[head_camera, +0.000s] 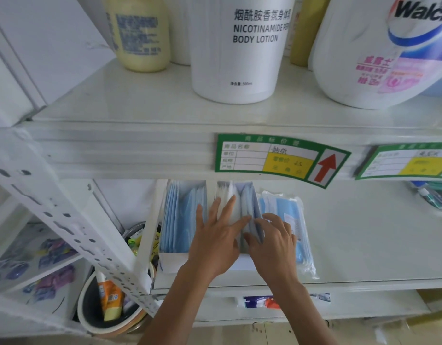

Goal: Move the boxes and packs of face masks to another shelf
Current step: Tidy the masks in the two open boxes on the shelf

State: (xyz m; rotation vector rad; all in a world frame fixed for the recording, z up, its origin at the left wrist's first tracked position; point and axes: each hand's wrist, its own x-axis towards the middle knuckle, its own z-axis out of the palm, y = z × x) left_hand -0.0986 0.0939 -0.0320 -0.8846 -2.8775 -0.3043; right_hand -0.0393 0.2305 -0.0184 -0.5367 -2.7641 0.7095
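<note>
An open white box (174, 263) stands on the lower shelf and holds upright packs of blue face masks (181, 215). Beside it on the right lies a clear plastic pack of blue masks (296, 220). My left hand (215, 240) lies with straight fingers spread over the white and blue packs in the middle of the box. My right hand (274, 241) has its fingers curled on the edges of the blue packs (250, 205) at the right side of the box, thumb against them.
The upper shelf (140, 113) carries a white body lotion bottle (242, 48), a yellow bottle (140, 33) and a large white jug (379, 53). Green price tags (279, 159) hang on its front edge. A perforated white post (73, 227) slants at left, above a tub (108, 307) of items.
</note>
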